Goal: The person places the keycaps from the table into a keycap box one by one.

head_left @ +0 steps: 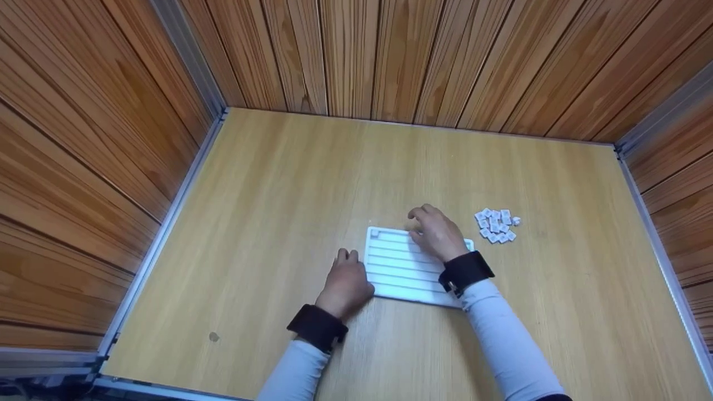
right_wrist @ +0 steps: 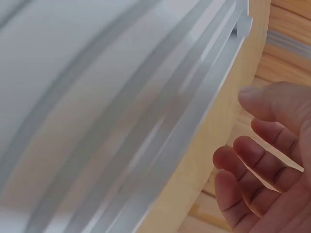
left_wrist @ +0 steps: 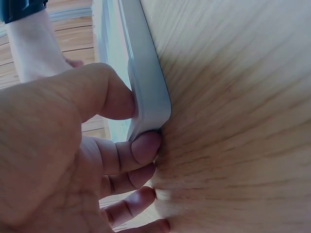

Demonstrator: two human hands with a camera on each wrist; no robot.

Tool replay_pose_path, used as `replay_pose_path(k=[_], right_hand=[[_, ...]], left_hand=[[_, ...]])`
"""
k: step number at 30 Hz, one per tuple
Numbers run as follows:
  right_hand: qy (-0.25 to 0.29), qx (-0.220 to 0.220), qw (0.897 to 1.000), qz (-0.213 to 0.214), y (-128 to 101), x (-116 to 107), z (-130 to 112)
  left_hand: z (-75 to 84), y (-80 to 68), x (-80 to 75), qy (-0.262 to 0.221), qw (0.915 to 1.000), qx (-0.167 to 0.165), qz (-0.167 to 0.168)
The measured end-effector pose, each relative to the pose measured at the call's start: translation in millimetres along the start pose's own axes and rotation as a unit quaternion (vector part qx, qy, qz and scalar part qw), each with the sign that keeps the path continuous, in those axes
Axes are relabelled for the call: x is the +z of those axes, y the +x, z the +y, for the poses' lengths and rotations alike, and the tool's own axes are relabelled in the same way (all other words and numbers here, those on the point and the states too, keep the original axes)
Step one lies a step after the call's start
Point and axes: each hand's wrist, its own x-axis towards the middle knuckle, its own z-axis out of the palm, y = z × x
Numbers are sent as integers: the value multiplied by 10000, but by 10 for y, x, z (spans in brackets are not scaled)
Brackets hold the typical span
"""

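A white rectangular tray (head_left: 409, 285) with several parallel ridges lies on the table. One small white tile (head_left: 375, 233) sits in its far left corner, also visible as a tile (right_wrist: 244, 26) at the rim in the right wrist view. At the tray's left edge, my left hand (head_left: 346, 282) holds the corner, with its thumb on the rim and the index fingertip against the side. My right hand (head_left: 439, 233) hovers above the far part of the tray, its fingers loosely bent and nothing between them.
Right of the tray lies a loose cluster of small white tiles (head_left: 494, 225) with faint marks. Wood-plank walls (head_left: 351, 55) and metal rails border the wooden table (head_left: 267, 184). A small dark round spot (head_left: 214, 337) marks the table at the near left.
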Motion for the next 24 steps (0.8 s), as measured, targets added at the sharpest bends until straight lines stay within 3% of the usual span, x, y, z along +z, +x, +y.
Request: replay_pose_path(k=[24], right_hand=[[-115, 945, 9943, 486, -571, -476, 984]], left_hand=[[19, 21, 1, -108, 9996, -196, -168]])
